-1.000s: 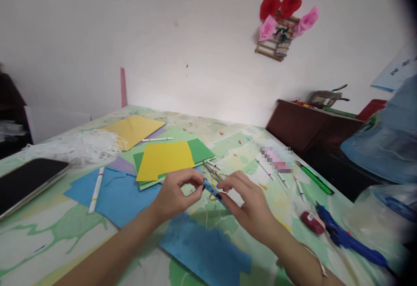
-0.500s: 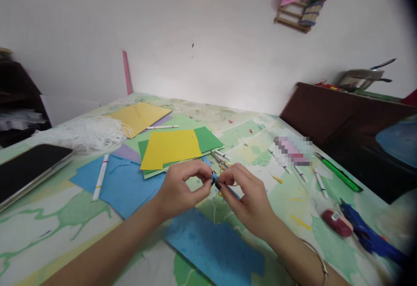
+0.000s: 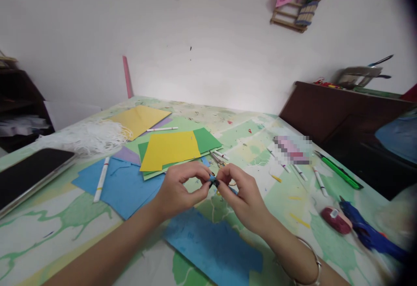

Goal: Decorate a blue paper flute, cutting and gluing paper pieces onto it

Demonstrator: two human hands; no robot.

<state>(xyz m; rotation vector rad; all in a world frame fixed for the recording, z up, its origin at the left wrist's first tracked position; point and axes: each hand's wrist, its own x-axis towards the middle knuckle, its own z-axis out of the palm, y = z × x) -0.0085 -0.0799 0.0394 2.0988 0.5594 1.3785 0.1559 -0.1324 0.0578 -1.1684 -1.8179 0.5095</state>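
Observation:
Between the fingertips of both hands is a small narrow strip of blue paper (image 3: 212,178); its far end shows past the right fingers. My left hand (image 3: 184,186) pinches it from the left with thumb and forefinger. From the right, my right hand (image 3: 243,195) pinches it close by, the fingertips nearly touching. Much of the strip is hidden by the fingers. Below the hands lies a cut blue sheet (image 3: 215,247) with a notched edge. Just behind them rest scissors (image 3: 217,159), partly covered by the right hand.
To the left are another blue sheet (image 3: 130,190), a white marker (image 3: 102,179), a phone (image 3: 35,173) and white string (image 3: 87,136). Yellow paper (image 3: 172,147) lies on green sheets behind. On the right are a green cutter (image 3: 339,171), a dark red object (image 3: 336,220) and a blue glue gun (image 3: 365,229).
Both hands stay pinched on the blue strip, with the fingertips shifting slightly around it. The camera view has tilted a little; the things on the table keep their places.

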